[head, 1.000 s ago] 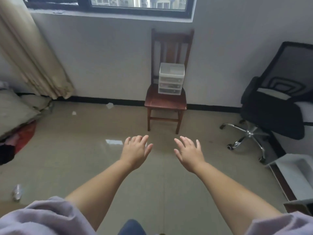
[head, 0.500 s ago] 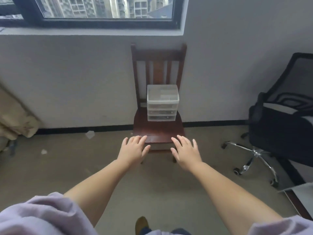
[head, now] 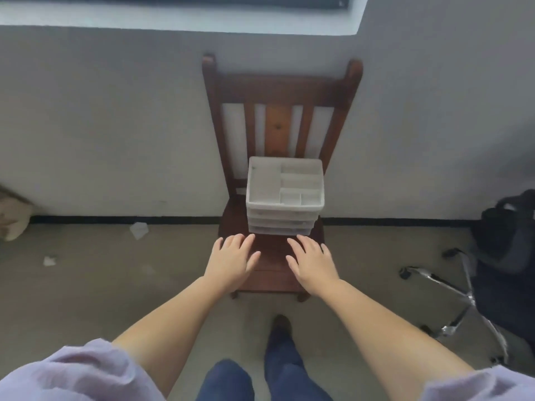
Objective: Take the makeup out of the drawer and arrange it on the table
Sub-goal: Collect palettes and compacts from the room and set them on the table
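Lilac sleeves [head: 72, 371] at the near edge, both bare forearms reaching toward 12 o'clock; left hand [head: 231, 259] and right hand [head: 311, 260] flat, fingers straight and spread, holding nothing, over the front of the wooden chair [head: 278, 91] seat. Just beyond the fingertips, at 12 o'clock, the translucent drawer unit [head: 285, 195] stands on the seat, drawers closed, contents unclear. Office chair [head: 503, 256] at 3 o'clock.

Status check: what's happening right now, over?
Both hands, left and right, open, empty. Drawer box on chair, drawers shut. Nothing in the way.
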